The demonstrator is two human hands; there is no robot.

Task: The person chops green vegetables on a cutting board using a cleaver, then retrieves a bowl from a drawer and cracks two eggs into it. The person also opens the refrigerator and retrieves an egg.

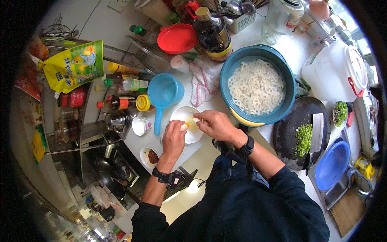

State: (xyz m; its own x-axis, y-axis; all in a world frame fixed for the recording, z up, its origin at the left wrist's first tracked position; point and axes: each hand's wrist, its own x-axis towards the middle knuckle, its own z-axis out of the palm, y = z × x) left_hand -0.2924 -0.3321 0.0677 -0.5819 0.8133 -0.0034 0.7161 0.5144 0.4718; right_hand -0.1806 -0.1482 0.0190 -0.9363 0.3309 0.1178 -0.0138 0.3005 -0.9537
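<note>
Over a white bowl [194, 136] on the counter, my left hand [174, 137] holds half of a cracked egg [184, 127], with orange yolk showing at its edge. My right hand [216, 124] pinches the other piece of eggshell [196, 120], a short gap to the right. Clear egg white lies in the bowl below. Part of the bowl's rim is hidden by my fingers. A blue plastic ladle [164, 90] rests just behind the bowl, its handle close to my left hand. Near my left wrist is a small dish [144, 154] of dark brown paste or seasoning.
A teal basin [225, 87] of sliced lotus root in water stands at the back right. On a round dark chopping board [287, 121] lie chopped greens [303, 139] and a cleaver [316, 133]. Bottles, a small cup [141, 125] and a cloth [202, 87] surround the bowl. A blue bowl [332, 166] sits by the sink.
</note>
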